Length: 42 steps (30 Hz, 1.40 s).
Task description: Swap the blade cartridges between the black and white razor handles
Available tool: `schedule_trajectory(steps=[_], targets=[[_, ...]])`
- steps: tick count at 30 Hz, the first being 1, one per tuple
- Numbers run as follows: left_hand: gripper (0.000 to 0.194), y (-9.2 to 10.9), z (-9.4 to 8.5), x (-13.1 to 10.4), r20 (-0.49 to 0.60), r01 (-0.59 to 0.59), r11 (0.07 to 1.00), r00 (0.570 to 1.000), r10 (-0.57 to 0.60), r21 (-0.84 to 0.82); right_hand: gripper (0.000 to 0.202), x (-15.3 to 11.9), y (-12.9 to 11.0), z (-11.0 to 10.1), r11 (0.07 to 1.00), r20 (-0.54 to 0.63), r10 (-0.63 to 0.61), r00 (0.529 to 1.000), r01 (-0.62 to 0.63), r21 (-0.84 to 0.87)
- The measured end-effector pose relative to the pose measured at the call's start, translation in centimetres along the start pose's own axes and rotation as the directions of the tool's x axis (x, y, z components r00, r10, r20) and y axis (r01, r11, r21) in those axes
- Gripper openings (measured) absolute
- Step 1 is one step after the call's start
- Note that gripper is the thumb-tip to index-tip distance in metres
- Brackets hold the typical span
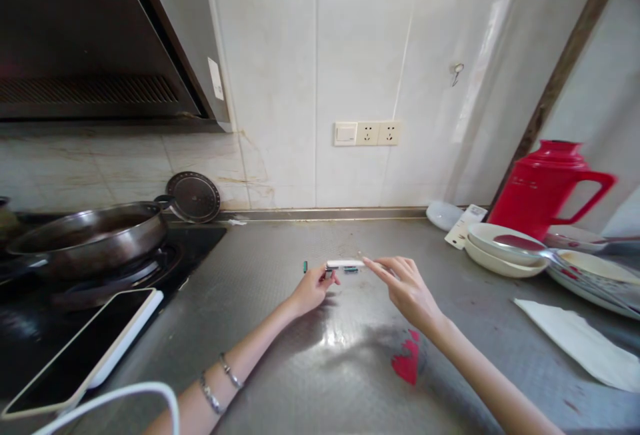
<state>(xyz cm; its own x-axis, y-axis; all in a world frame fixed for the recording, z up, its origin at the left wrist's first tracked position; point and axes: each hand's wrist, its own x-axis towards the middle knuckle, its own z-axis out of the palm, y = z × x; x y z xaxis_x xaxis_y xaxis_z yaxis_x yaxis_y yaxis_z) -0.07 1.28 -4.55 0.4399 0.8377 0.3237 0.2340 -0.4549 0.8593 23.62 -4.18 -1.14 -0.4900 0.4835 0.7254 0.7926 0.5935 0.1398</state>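
My left hand [313, 288] pinches the left end of a thin white flat piece [346, 264], seen almost edge-on above the steel counter. Its kind I cannot make out. Greenish-blue detail shows along or just beneath its lower edge. At the piece's right end, the index fingertip of my right hand [413, 288] touches it, with the fingers stretched out; the thumb is hidden. A small green piece [305, 266] is just left of my left hand.
To the left are a steel pan [95, 235] on the stove and a phone [85, 348] with a white cable [125, 388]. On the right stand a red thermos jug [537, 188], stacked bowls [505, 262] and a white paper [580, 348]. A red patch [407, 362] marks the counter [280, 382].
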Motion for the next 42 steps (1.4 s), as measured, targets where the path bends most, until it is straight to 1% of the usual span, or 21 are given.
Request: schedule_trajectory(steps=[5, 7, 9, 12, 18, 24, 30, 36, 42], targets=[[0.016, 0.07, -0.12, 0.04, 0.016, -0.004, 1.000, 1.000, 0.004, 0.011, 0.066, -0.10, 0.27, 0.40, 0.999, -0.004, 0.037, 0.999, -0.037, -0.014], [0.013, 0.11, -0.17, 0.06, 0.018, -0.006, 1.000, 1.000, 0.006, 0.005, 0.066, -0.04, 0.29, 0.30, 0.999, -0.010, 0.042, 0.999, -0.042, -0.017], [0.008, 0.01, -0.17, 0.10, 0.009, -0.005, 1.000, 1.000, 0.005, -0.015, 0.065, 0.14, 0.11, 0.01, 1.000, -0.008, 0.022, 1.000, -0.022, -0.011], [0.007, -0.30, -0.14, 0.15, 0.003, 0.001, 0.999, 1.000, 0.000, -0.036, 0.063, 0.36, -0.06, -0.32, 1.000, 0.003, -0.014, 1.000, 0.014, -0.010], [0.014, -0.50, -0.09, 0.18, 0.012, 0.004, 1.000, 1.000, -0.004, -0.024, 0.061, 0.28, 0.32, -0.18, 0.999, -0.031, 0.029, 0.999, -0.030, -0.037], [0.014, -0.37, -0.14, 0.18, -0.001, 0.007, 1.000, 1.000, -0.007, -0.026, 0.061, 0.45, -0.35, -0.17, 1.000, -0.015, -0.007, 1.000, 0.007, -0.009], [0.025, -0.41, -0.30, 0.13, 0.025, -0.023, 1.000, 0.999, 0.023, 0.016, 0.060, -0.09, 0.53, 0.33, 0.998, -0.021, 0.055, 0.998, -0.055, -0.019], [0.027, -0.60, -0.20, 0.14, 0.011, -0.006, 0.999, 1.000, 0.006, 0.045, 0.059, 0.34, -0.44, 0.26, 0.999, 0.006, 0.026, 1.000, -0.026, 0.028], [0.028, -0.41, -0.33, 0.15, 0.031, -0.044, 0.999, 0.999, 0.043, 0.026, 0.058, 0.53, 0.07, 0.64, 0.998, -0.016, 0.062, 0.998, -0.061, 0.015]])
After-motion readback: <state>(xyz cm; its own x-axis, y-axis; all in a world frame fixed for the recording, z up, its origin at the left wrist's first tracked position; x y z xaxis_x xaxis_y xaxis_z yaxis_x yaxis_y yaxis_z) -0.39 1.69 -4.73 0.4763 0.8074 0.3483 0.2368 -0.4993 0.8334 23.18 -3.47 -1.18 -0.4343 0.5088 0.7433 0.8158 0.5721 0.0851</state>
